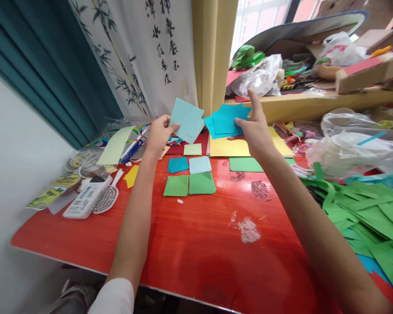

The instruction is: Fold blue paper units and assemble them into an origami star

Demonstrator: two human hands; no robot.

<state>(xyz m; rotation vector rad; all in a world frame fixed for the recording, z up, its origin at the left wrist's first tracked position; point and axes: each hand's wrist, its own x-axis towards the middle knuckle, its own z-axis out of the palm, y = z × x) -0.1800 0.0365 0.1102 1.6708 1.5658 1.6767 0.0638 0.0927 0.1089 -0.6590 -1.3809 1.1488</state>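
Pinched between the thumb and fingers of my left hand (pixel 162 133) are light blue paper squares (pixel 186 120), raised above the back of the table. My right hand (pixel 253 124) grips a few bright blue paper squares (pixel 227 118) by their right side, its index finger pointing up. Below, on the table, lie small stacks of paper squares: dark blue (pixel 178 165), pale blue (pixel 200 164), pale green (pixel 192 149) and two green piles, left (pixel 176 186) and right (pixel 202 183). Yellow paper (pixel 229 147) lies under my right hand, over a green sheet (pixel 245 164).
A hairbrush (pixel 106 198) and a white box-like item (pixel 85 200) lie at the left of the red table (pixel 190 244). Green paper strips (pixel 370 209) pile up at the right, near plastic bags (pixel 353 141). A cluttered wooden sill (pixel 301 101) runs behind.
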